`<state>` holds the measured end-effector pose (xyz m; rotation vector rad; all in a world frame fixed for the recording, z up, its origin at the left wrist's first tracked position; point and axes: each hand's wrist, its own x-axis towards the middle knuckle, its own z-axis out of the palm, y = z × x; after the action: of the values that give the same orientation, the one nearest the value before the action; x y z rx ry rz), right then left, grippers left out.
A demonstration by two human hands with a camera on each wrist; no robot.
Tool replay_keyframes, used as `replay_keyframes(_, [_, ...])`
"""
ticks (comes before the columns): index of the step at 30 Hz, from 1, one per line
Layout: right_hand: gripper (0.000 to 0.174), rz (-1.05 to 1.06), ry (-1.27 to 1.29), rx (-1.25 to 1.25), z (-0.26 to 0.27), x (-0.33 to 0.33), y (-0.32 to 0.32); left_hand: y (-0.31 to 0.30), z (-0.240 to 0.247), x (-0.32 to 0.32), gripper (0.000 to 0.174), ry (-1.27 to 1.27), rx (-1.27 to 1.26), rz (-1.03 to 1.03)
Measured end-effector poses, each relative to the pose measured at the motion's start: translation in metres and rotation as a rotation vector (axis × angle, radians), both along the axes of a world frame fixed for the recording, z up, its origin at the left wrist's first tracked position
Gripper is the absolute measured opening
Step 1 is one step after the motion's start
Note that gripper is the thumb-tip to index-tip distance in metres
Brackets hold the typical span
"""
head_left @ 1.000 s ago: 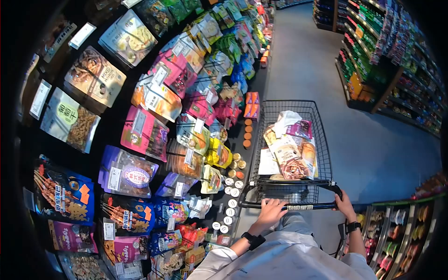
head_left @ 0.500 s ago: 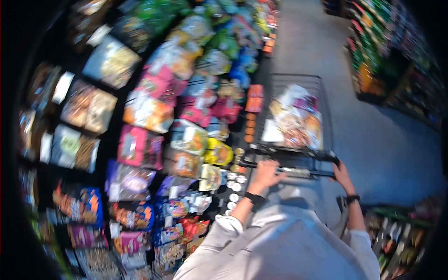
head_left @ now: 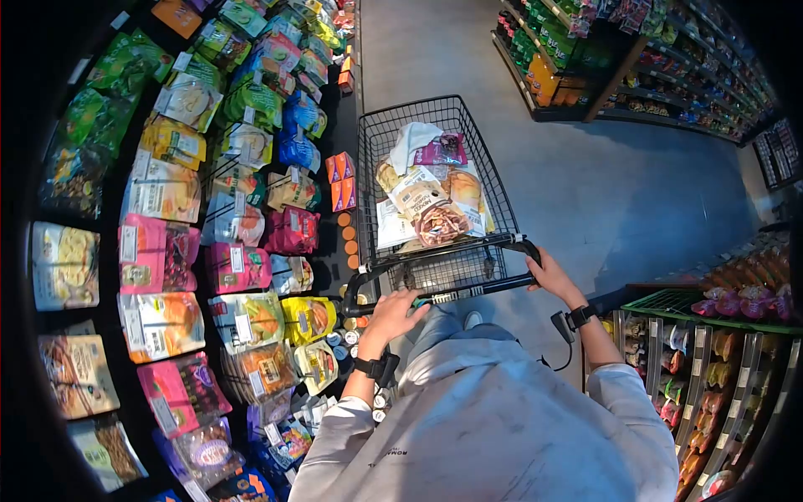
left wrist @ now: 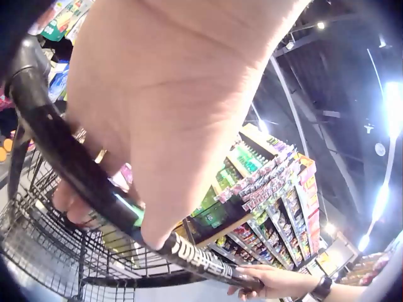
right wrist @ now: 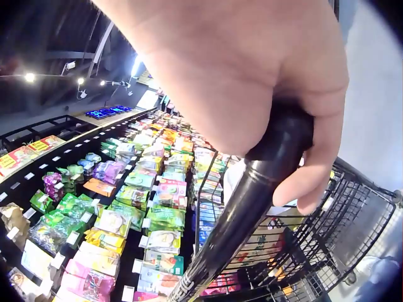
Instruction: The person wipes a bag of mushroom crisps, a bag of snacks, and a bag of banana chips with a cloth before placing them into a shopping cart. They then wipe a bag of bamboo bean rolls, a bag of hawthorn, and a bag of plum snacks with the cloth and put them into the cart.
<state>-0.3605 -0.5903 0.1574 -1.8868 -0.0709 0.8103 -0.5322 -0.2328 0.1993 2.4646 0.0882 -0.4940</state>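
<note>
A black wire shopping cart [head_left: 500, 186] stands ahead of the person in the head view. The left hand [head_left: 391, 318] holds the left part of its black handle [head_left: 456, 293]; in the left wrist view the fingers reach over the bar and the thumb lies against it. At the other end, the right hand [head_left: 549, 278] grips the handle, its fingers wrapped round the bar in the right wrist view. Inside the basket lie a pouch of mixed mushroom crisps [head_left: 431, 209], a purple packet [head_left: 442, 151], a crumpled white bag [head_left: 413, 144] and other packets partly hidden beneath.
Along the left runs a long display of hanging snack pouches [head_left: 163, 322] with price tags. Orange boxes [head_left: 343, 181] sit on its ledge beside the cart. A shelf of bottles [head_left: 559, 50] stands ahead right, and a rack [head_left: 703, 393] is near the right arm. Grey floor [head_left: 585, 184] stretches between.
The view has swung, so the cart appears further left and higher, angled leftward at its far end. Both hands stay on the handle. The goods in the basket lie as before.
</note>
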Motion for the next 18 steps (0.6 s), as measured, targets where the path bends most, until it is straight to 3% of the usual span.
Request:
replay_keyframes(4, [0.053,0.012,0.087,-0.045,0.005,0.008,0.001,0.046,0.011,0.014,0.070,0.169,0.178,-0.001])
replay_keyframes(6, [0.057,0.258,-0.184,-0.303,-0.019,0.025,-0.007,0.055,0.015,0.019,0.063,0.231,0.099,0.024])
replay_keyframes(7, [0.057,0.263,-0.190,-0.313,-0.016,0.035,-0.007,0.053,0.024,0.024,0.061,0.195,0.109,0.025])
replay_keyframes(9, [0.065,0.368,-0.397,-0.701,-0.001,0.056,0.006,0.054,0.016,0.023,0.060,0.143,0.043,0.030])
replay_keyframes(12, [0.061,0.391,-0.404,-0.565,0.054,0.114,0.064,0.063,0.030,0.025,0.047,-0.025,-0.173,0.108])
replay_keyframes(13, [0.059,0.425,-0.385,-0.460,0.060,0.136,0.085,0.064,-0.007,0.016,0.046,-0.127,-0.170,0.115])
replay_keyframes(14, [0.057,0.493,-0.350,-0.431,0.064,0.159,0.110,0.066,0.016,0.022,0.048,-0.049,-0.186,0.127])
replay_keyframes(15, [0.056,0.556,-0.314,-0.412,0.062,0.181,0.133,0.065,-0.005,0.019,0.051,-0.123,-0.143,0.123])
replay_keyframes(16, [0.056,0.601,-0.339,-0.373,0.048,0.203,0.156,0.066,0.000,0.024,0.056,-0.034,-0.083,0.104])
replay_keyframes(18, [0.054,0.651,-0.056,-0.285,0.006,0.251,0.194,0.068,0.008,0.033,0.062,0.007,-0.037,0.071])
